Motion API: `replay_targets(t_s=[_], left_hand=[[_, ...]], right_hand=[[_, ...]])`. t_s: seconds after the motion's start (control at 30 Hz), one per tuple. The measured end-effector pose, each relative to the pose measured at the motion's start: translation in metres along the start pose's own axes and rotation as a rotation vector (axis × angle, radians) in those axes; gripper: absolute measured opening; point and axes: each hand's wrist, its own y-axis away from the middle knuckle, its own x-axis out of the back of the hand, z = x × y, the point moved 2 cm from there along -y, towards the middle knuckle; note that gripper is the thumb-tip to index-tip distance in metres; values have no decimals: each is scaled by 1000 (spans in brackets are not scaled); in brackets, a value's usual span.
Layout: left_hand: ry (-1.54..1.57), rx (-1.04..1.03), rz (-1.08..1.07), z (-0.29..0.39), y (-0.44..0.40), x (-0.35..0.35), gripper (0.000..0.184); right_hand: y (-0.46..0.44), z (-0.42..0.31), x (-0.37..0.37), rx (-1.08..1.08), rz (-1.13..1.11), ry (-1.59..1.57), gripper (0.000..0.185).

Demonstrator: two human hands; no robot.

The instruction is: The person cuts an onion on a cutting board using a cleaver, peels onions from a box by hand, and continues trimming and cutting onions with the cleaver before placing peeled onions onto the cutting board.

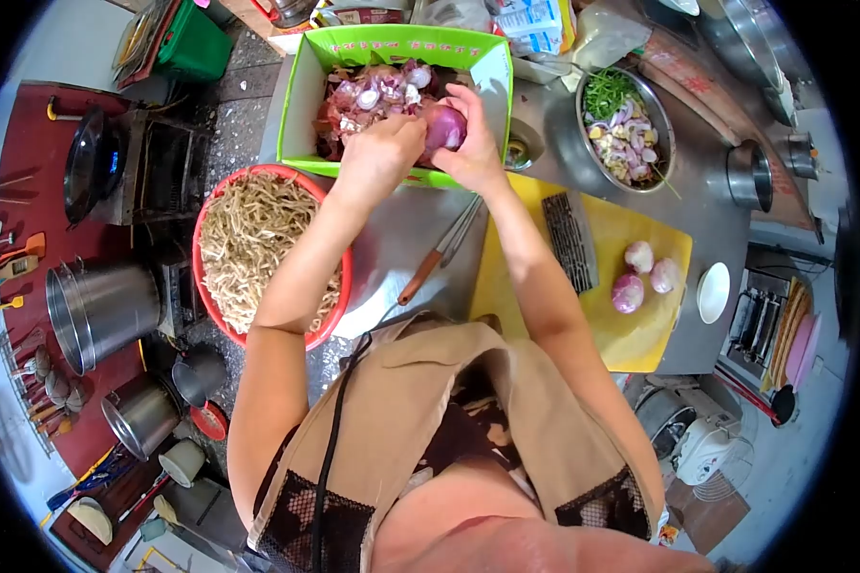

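Over the green-edged cardboard box (497,86), my right hand (476,143) is closed around a purple-red onion (444,131), thumb below and fingers above. My left hand (382,158) is closed beside that onion, its fingertips bunched against the near side. Whatever those fingers pinch is hidden. Inside the box lie loose onion skins and trimmed pieces (368,98). Three more onions (628,293), mostly peeled, sit on a yellow cutting board (521,315). A dark, patterned cleaver blade (570,244) lies flat on the same board. Between my forearms rests a wooden-handled tool (420,277) with a metal end.
A red basin (201,277) heaped with pale, thin strips stands left of the counter. At the upper right, a metal bowl (669,143) holds chopped onion and green herbs. A small white bowl (714,292) sits at the counter's right edge. Large pots (105,310) stand farther left.
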Motion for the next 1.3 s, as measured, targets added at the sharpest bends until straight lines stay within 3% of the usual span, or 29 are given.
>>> replay_targets(t_s=[0.13, 0.2, 0.27, 0.37, 0.47, 0.5, 0.53, 0.6, 0.63, 0.67, 0.77, 0.97, 1.1, 1.17, 1.3], left_hand=[[-56, 28, 27, -4, -7, -2, 17], [250, 146, 84, -18, -12, 4, 12], [542, 393, 8, -32, -15, 6, 8], [1048, 532, 1, -65, -12, -6, 8], [887, 632, 108, -92, -10, -12, 8], [324, 518, 163, -80, -13, 2, 19], [324, 520, 164, -76, -9, 2, 19], [-89, 54, 295, -61, -8, 5, 31], [255, 105, 209, -46, -7, 7, 33], [356, 63, 165, -30, -5, 14, 27], [284, -63, 163, -14, 4, 7, 25], [166, -29, 62, -8, 4, 4, 25], [118, 0, 90, -14, 5, 0, 22], [401, 283, 96, -25, 3, 3, 18], [1097, 619, 75, -58, 4, -13, 13]], right_hand=[[-1, -3, 0, 18, 11, -16, 80], [2, -5, -1, 81, 22, 67, 78], [5, -7, -2, 142, 26, 145, 76], [6, -13, -5, 275, 12, 292, 74], [8, -18, -7, 332, -1, 325, 71], [8, -18, -6, 306, 1, 330, 72], [8, -18, -6, 280, 3, 335, 72], [7, -13, -8, 233, 25, 236, 72], [6, -11, -7, 184, 51, 137, 71], [6, -9, -6, 179, 54, 138, 71], [6, -8, -6, 172, 24, 129, 72], [6, -12, -4, 183, -7, 328, 72], [7, -16, -7, 197, 19, 294, 69], [8, -27, -7, 336, 21, 415, 68], [10, -30, -11, 443, 71, 430, 70]])
